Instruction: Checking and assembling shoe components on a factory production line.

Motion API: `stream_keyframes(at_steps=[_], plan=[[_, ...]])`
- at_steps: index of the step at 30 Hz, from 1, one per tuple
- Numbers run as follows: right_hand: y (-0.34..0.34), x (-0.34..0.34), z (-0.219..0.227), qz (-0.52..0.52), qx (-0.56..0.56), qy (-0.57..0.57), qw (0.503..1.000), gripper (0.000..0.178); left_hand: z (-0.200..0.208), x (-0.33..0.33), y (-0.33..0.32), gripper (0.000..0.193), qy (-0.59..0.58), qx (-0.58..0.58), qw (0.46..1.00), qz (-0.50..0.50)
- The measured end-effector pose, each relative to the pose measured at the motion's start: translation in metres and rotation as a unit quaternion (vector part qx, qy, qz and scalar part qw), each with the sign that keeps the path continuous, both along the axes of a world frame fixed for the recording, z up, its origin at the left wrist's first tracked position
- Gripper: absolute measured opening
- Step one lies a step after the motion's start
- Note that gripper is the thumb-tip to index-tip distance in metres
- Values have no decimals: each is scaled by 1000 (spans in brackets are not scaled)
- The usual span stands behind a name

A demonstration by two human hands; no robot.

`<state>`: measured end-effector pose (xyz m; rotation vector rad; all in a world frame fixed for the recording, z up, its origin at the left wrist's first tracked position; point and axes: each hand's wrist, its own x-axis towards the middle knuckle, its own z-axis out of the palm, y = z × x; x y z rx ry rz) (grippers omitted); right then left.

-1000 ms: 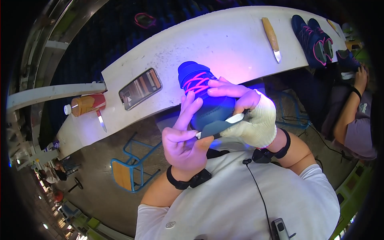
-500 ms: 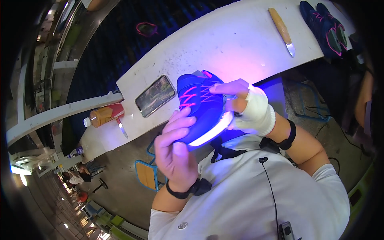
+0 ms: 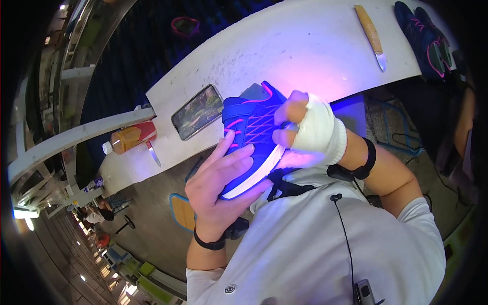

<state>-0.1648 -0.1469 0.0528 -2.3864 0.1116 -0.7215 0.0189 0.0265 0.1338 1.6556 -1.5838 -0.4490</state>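
A dark blue shoe (image 3: 260, 124) with pink laces, a strap and a white sole is held up in front of my chest, under violet light. My left hand (image 3: 213, 178) wraps the toe end, fingers over the upper and thumb along the sole. Against the shoe's right side, near the laces and sole edge, is my right hand (image 3: 317, 132) in a white fingerless glove. Its fingers are bent and drawn together; whatever they pinch is hidden. The shoe opening, with its pink collar, points away from me.
On the white table (image 3: 284, 56) lie a phone (image 3: 197, 112), a wooden-handled knife (image 3: 369, 33), an orange drink bottle (image 3: 133, 137) and a blade (image 3: 154, 155). A pair of shoes (image 3: 424, 38) stands far right. A dark conveyor (image 3: 137, 61) runs behind; a stool (image 3: 182, 211) stands below.
My right hand's extended fingers have drawn in and bent beside the shoe. My left hand has turned and slid lower round the toe, and the shoe has tilted slightly.
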Motion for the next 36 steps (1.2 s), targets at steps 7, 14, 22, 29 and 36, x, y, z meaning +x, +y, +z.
stream_keyframes(at_steps=[7, 14, 22, 29, 36], plan=[[4, 26, -32, -7, 36, -79, 996, 54, -25, 31, 34, 41, 78, -10, 997, -4], [23, 41, -49, -18, -73, -79, 994, 39, -27, 29, 28, 95, 80, 277, 948, 136], [42, 38, -59, -60, -82, -105, 989, 41, -18, 23, 26, 100, -60, 268, 951, 141], [26, -29, -21, -158, 117, -194, 961, 70, 0, -5, -3, 71, -16, -14, 999, -29], [6, -59, 47, -78, 155, -117, 978, 84, -103, -77, -29, 87, 61, -105, 992, 18]])
